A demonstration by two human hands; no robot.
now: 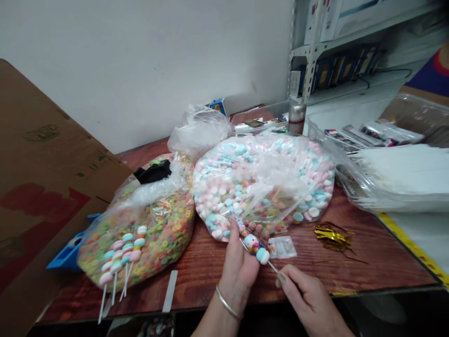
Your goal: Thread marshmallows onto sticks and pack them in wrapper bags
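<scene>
In my left hand [240, 262], its fingers curled upward, lies a small clear bag printed with a cartoon figure [250, 241]. Blue and white marshmallows [262, 255] show at the bag's lower end, threaded on a white stick [272, 267]. My right hand [301, 290] pinches the stick's free end between thumb and fingers. How much of the candy skewer sits inside the bag is partly hidden by my left fingers. Just beyond my left hand rests a large clear bag of pastel marshmallows [224, 187]. Beside that hand is a small flat sachet [282, 247] on the table.
Several candy skewers [122, 252] lie on a big bag of gummy rings [171, 220], with a black tape dispenser [153, 172] above. Gold twist ties [333, 236] lie right on the wooden table [206, 285]. A cardboard box [52, 178] stands left; a clear bin [372, 192] stands right.
</scene>
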